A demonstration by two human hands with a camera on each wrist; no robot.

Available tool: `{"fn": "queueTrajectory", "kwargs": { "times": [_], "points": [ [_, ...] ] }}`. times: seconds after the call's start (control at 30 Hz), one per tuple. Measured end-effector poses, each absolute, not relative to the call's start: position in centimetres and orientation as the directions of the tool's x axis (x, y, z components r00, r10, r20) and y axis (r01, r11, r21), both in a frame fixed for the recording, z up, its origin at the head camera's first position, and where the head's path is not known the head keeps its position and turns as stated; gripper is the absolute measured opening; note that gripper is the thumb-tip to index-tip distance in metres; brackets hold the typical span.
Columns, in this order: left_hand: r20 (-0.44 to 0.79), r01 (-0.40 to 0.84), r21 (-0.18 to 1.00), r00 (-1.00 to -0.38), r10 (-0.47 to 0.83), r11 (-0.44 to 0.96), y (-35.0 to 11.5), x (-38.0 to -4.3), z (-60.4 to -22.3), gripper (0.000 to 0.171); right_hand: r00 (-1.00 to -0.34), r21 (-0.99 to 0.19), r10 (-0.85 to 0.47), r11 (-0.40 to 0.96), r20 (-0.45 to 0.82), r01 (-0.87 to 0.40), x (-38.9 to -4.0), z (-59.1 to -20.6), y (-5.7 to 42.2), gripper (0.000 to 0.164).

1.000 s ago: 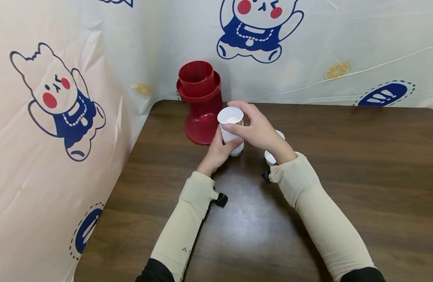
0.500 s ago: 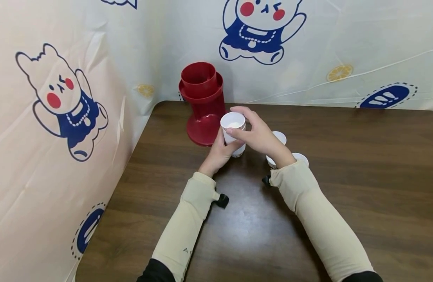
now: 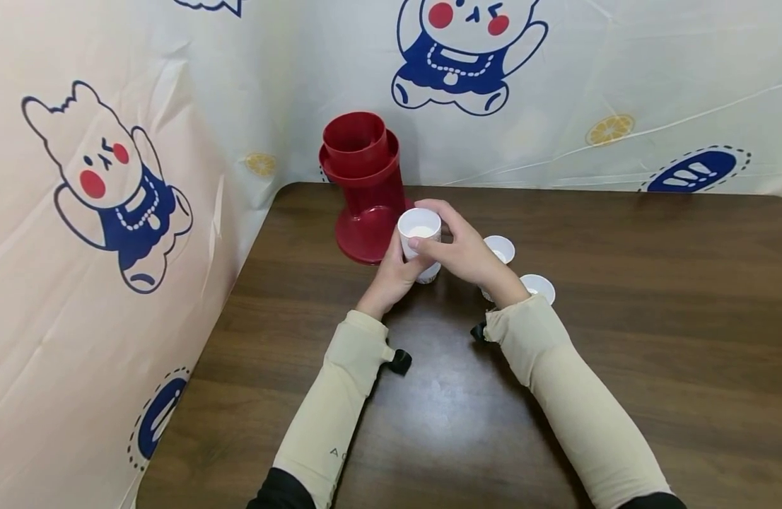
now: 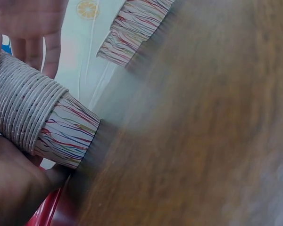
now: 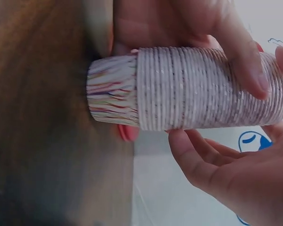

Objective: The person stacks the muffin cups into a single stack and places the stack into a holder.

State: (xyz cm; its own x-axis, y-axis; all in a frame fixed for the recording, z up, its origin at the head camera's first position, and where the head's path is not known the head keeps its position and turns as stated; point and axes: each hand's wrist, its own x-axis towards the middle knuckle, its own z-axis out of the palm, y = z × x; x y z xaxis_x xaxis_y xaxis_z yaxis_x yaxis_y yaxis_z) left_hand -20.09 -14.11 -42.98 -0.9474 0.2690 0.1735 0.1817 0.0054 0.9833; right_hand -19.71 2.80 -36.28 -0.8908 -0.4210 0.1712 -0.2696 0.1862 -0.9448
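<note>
A tall stack of nested white paper cups (image 3: 419, 227) with coloured streaks stands upright on the table, just right of the red plastic holder. My left hand (image 3: 393, 278) grips its side, thumb in front; in the right wrist view, the left thumb lies across the ribbed rims (image 5: 198, 89). Around the top of the stack is my right hand (image 3: 462, 249), with its thumb on the near side and fingers behind. At the bottom, the lowest cup's streaked wall (image 4: 68, 132) shows below the rims. The right hand and wrist partly cover the white cups beyond them.
The red holder (image 3: 365, 191) has a round base and wide cylinders on top, close to the left hand. Right of the right wrist stand further white paper cups (image 3: 537, 288). A printed curtain (image 3: 340, 63) borders the table's (image 3: 652, 318) back and left sides.
The top of the cup stack has come down a little, and the right hand has lowered with it. The left hand keeps its grip. More of the cups beside the right wrist shows.
</note>
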Motion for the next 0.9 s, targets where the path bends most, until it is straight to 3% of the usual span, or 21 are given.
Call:
{"fn": "queueTrajectory", "kwargs": {
  "times": [0.17, 0.4, 0.7, 0.9],
  "points": [
    [0.162, 0.174, 0.985, -0.95, 0.265, 0.02, -14.2, -20.1, -42.8, 0.084, -0.89, -0.946, -0.416, 0.168, 0.188, -0.279, -19.7, -36.6, 2.7, 0.059],
    [0.183, 0.196, 0.98, -0.95, 0.252, 0.024, -14.1, -20.1, -43.0, 0.088, -0.883, -0.911, -0.437, 0.271, 0.171, -0.31, -19.4, -36.0, 4.0, 0.084],
    [0.185, 0.196, 0.98, -0.959, 0.214, 0.034, -13.6, -20.0, -43.3, 0.074, -0.918, -0.841, -0.368, 0.442, 0.148, -0.312, -17.1, -34.0, 11.1, 0.049],
    [0.169, 0.183, 0.982, -0.962, 0.214, 0.046, -13.8, -19.9, -42.9, 0.074, -0.942, -0.752, -0.329, 0.607, 0.057, -0.257, -15.5, -33.3, 16.3, 0.047]
  ]
}}
